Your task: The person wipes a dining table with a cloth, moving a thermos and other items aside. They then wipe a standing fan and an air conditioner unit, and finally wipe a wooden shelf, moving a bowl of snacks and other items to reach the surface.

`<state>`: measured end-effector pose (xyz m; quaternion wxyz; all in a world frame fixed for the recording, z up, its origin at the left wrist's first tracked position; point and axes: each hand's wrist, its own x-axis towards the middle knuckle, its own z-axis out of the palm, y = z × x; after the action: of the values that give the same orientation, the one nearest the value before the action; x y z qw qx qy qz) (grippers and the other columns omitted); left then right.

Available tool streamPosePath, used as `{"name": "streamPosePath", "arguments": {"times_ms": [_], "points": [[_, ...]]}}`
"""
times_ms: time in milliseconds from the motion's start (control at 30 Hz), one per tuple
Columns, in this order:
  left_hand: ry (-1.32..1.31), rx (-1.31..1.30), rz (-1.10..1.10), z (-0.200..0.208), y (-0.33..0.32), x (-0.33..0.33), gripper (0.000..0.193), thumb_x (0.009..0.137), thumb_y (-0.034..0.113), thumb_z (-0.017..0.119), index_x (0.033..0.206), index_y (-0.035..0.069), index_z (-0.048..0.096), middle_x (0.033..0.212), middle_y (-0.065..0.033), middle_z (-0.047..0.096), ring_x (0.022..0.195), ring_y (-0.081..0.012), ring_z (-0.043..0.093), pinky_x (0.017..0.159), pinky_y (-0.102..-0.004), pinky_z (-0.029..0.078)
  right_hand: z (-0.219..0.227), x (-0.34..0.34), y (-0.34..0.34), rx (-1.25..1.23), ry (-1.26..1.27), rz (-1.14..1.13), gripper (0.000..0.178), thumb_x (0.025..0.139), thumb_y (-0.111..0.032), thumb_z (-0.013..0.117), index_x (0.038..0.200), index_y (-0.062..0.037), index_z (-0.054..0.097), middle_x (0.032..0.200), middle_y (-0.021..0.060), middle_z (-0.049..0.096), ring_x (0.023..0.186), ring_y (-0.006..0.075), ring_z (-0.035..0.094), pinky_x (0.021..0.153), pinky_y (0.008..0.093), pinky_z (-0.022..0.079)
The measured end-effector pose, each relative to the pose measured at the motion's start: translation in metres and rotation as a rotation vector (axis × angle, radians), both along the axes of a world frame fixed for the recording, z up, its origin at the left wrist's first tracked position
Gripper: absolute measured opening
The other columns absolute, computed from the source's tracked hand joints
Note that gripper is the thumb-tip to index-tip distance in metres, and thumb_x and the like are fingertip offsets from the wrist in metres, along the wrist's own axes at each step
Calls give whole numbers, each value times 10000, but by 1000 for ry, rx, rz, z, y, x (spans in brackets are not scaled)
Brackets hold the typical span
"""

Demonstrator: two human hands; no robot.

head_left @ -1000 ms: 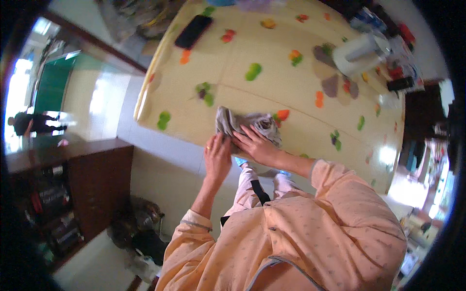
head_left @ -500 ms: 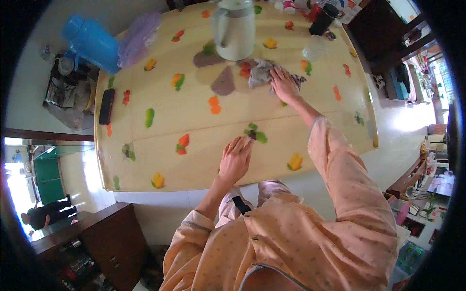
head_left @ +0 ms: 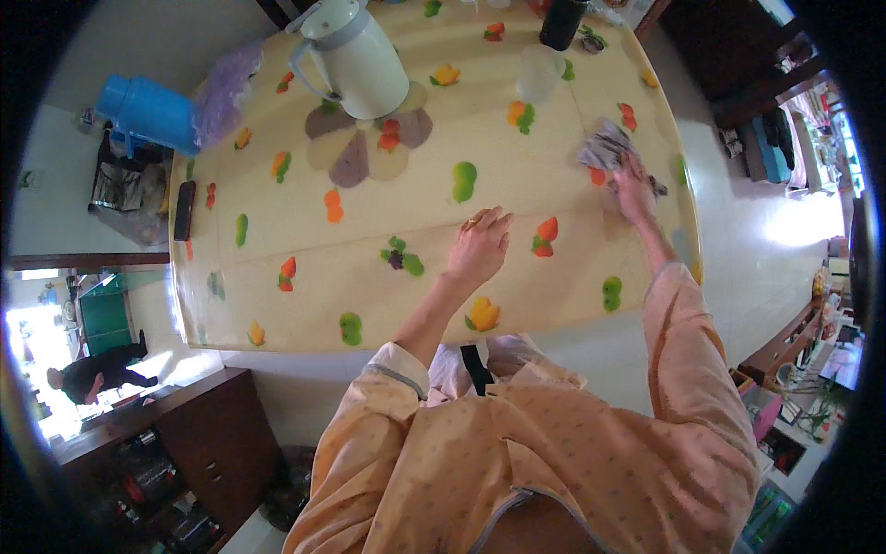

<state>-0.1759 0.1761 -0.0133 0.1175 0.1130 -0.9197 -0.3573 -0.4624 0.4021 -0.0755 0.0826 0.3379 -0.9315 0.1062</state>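
Note:
A crumpled grey cloth (head_left: 606, 148) lies near the right edge of a table (head_left: 305, 319) covered in pale yellow, fruit-patterned sheeting. My right hand (head_left: 633, 191) presses on it, with folds of fabric bunched around the fingers. Over the front middle of the table is my left hand (head_left: 481, 247), holding nothing, its fingers loosely bent and a ring on one. Whether it touches the surface I cannot tell. At the back left stands a white jug with a handle (head_left: 360, 69), on a patch of grey and cream petal shapes (head_left: 349, 162).
A clear cup (head_left: 539, 76) and a black cylindrical container (head_left: 562, 23) stand at the back right. A dark phone (head_left: 185, 210), purple plastic bag (head_left: 224, 97) and blue thermos (head_left: 148, 115) are along the left side. Another person (head_left: 101, 369) is far left, beyond a brown cabinet (head_left: 217, 443).
My right hand has moved the cloth rightward and nearer to me, from beside the jug to the right edge. My left hand has shifted right and farther over the table. The view has shifted too.

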Motion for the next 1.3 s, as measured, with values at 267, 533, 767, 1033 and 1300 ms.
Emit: {"name": "streamPosePath", "arguments": {"times_ms": [267,533,767,1033,1300], "points": [[38,162,142,-16,12,88,347,796,54,548,1142,70,566,1159,-149,569,1062,-309,546,898,-373,449,-13,80,-9,-416,-511,-81,357,852,-177,511,1164,-6,488,1012,195,558,928,343,548,762,438,454],[67,63,553,-14,-10,217,402,779,2,527,1177,58,537,1146,-150,576,999,-309,578,829,-374,474,-21,356,-127,-541,-762,615,361,842,-136,468,1198,-74,478,1251,113,466,1079,269,478,827,348,454],[-116,-239,440,-20,-13,235,378,788,83,573,1159,19,535,1204,-164,534,1077,-328,524,902,-410,421,27,397,-123,38,-238,729,433,828,-192,508,1236,-51,474,1361,84,375,1291,289,315,1023,411,338],[-179,-173,477,-30,27,143,344,763,151,639,1077,28,569,1049,-147,587,994,-317,545,861,-409,431,40,325,-52,82,-283,511,585,838,-432,499,1304,-83,431,1395,72,361,1321,264,268,1083,418,216],[-152,754,483,10,68,19,160,737,72,626,868,15,553,853,-59,592,793,-149,561,701,-286,456,64,197,2,-502,-909,380,691,813,-296,631,1380,-79,301,1391,148,351,1314,302,268,1059,414,257]]}}
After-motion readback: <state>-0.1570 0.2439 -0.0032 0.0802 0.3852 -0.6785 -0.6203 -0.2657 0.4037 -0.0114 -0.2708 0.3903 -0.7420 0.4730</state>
